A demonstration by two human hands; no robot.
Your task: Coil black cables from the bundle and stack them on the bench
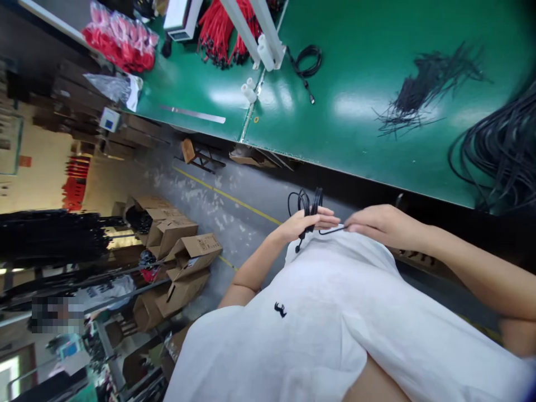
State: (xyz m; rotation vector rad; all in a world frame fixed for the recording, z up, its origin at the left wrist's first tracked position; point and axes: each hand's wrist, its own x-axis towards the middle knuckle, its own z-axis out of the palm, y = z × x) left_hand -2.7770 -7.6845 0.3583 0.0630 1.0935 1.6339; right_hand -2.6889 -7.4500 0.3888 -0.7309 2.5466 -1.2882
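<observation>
In front of my white shirt, my left hand (307, 220) is closed around a small coil of black cable (318, 200). Loops of it stand up above the fingers, and a connector end hangs below them. My right hand (379, 223) pinches a thin black length stretching from the coil; whether it is the cable's own end or a separate tie I cannot tell. On the green table, a coiled black cable (310, 62) lies with its plug showing. A pile of thin black strips (419, 84) and a large bundle of black cables (506, 148) lie farther right.
The green table (355, 139) runs along the front. It carries red cables (221, 33), bagged red cables (121, 42), a metal ruler (192, 114), white rollers (249, 91) and upright posts. Cardboard boxes (195, 254) and a stool (199, 153) stand on the floor to the left.
</observation>
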